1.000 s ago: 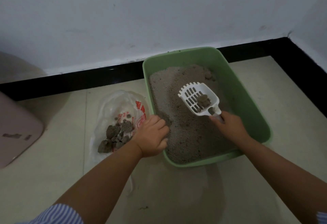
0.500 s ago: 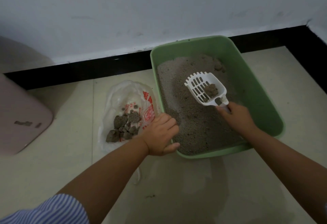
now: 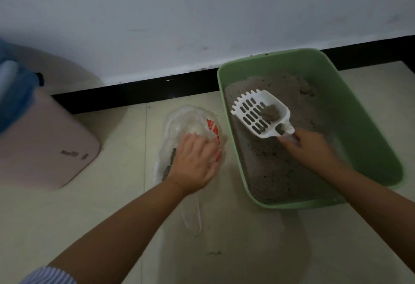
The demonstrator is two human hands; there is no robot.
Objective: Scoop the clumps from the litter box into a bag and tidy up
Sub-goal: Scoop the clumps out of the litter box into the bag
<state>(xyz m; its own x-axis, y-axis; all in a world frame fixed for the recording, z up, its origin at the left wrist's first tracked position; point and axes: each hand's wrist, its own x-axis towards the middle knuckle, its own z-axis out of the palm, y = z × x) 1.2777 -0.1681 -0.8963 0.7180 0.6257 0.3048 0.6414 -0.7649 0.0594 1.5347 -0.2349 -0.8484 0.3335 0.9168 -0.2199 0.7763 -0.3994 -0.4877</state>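
Observation:
A green litter box (image 3: 363, 131) full of grey litter sits on the floor at the right. My right hand (image 3: 310, 149) grips the handle of a white slotted scoop (image 3: 251, 113), held above the litter with a grey clump (image 3: 270, 113) in its bowl. To the left of the box lies a clear plastic bag (image 3: 186, 117) with red print. My left hand (image 3: 195, 162) rests on top of the bag with its fingers spread, covering most of the clumps (image 3: 171, 160) inside. The left hand is blurred.
A pink rounded container (image 3: 45, 146) stands at the left, with a blue blurred object (image 3: 13, 97) above it. A black baseboard (image 3: 134, 95) and white wall run behind. The bag's handles (image 3: 193, 216) trail towards me. A small crumb (image 3: 213, 253) lies on the tiles.
My left hand moved left from the box's near-left corner onto the bag. The scoop with its clump shifted slightly towards the bag. The view swung left.

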